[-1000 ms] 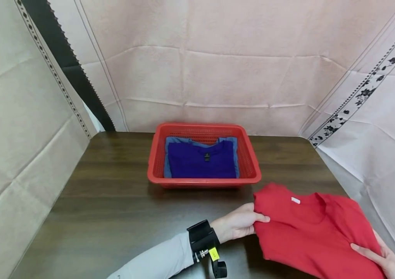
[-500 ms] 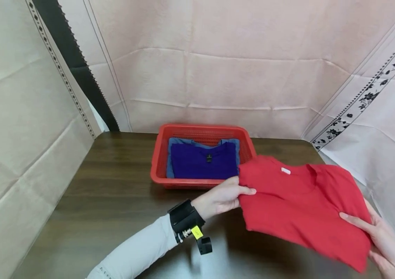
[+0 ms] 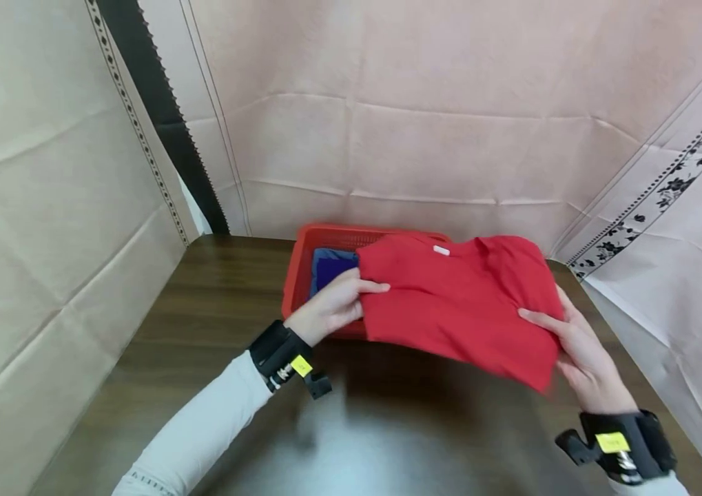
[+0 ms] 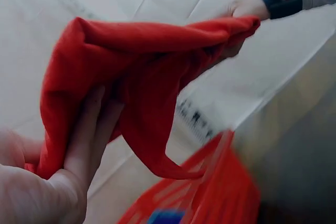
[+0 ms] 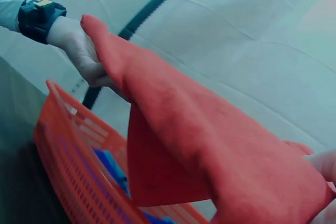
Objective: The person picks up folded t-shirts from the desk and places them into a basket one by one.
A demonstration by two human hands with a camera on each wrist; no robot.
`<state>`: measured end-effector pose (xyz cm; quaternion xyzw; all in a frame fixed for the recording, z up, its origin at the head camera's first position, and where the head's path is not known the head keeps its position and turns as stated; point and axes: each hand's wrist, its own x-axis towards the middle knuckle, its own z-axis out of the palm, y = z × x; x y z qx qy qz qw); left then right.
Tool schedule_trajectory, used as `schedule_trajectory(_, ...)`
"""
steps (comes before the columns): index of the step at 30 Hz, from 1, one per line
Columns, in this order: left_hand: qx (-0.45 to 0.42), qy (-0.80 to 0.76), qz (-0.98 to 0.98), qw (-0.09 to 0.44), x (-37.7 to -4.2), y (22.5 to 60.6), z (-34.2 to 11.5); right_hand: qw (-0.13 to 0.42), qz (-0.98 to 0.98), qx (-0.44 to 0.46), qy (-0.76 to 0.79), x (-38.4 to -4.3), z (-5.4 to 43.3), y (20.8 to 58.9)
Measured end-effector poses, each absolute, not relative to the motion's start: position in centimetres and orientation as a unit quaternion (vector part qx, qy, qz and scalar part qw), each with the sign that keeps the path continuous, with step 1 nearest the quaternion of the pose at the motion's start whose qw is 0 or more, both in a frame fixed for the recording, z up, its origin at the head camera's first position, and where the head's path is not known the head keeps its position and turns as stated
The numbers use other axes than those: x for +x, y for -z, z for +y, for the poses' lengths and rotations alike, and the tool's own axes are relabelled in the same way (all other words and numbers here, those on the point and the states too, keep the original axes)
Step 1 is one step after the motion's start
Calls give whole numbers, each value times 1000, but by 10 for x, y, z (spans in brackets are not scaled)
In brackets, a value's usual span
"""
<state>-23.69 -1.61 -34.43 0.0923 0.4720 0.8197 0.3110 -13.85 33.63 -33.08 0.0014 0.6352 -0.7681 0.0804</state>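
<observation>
A folded red shirt (image 3: 450, 296) with a white neck label hangs between both hands, above the front and right of a red plastic basket (image 3: 301, 275). My left hand (image 3: 335, 303) pinches the shirt's left edge, thumb on top and fingers underneath, as the left wrist view shows. At the opposite edge my right hand (image 3: 580, 344) grips the cloth, its thumb lying over the top. Inside the basket lie a dark blue shirt (image 3: 332, 270) and a lighter blue garment (image 3: 324, 255) under it, both mostly covered from the head view by the red shirt.
The basket stands near the back of a dark wooden table (image 3: 226, 303). White cloth sheets (image 3: 419, 151) hang behind and at both sides of it. Each wrist wears a black camera strap.
Both hands have carried the red shirt left and away from the body, from the table's right front to over the basket. The head view has shifted slightly.
</observation>
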Motion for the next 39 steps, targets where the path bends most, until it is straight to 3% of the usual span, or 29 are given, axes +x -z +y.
schedule_trajectory(1, 87, -823, 473, 302, -242, 344, -23, 86, 586, 62, 803, -148, 325, 326)
schedule_trajectory(10, 43, -823, 514, 238, -285, 348, -80, 65, 612, 37, 787, -219, 261, 332)
schedule_trajectory(19, 14, -790, 575, 214, -318, 369, -95, 48, 660, 54, 748, -271, 240, 364)
schedule_trajectory(26, -4, -725, 651, 227, -324, 381, -91, 76, 691, 55, 716, -275, 244, 385)
schedule_trajectory(34, 24, -594, 769, 237, -322, 376, -81, 40, 809, 0, 586, -272, 245, 392)
schedule_trajectory(36, 34, -540, 815, 208, -315, 373, -79, 29, 854, -19, 520, -266, 244, 390)
schedule_trajectory(39, 58, -434, 893, 108, -302, 366, -76, -23, 916, -54, 396, -255, 242, 386)
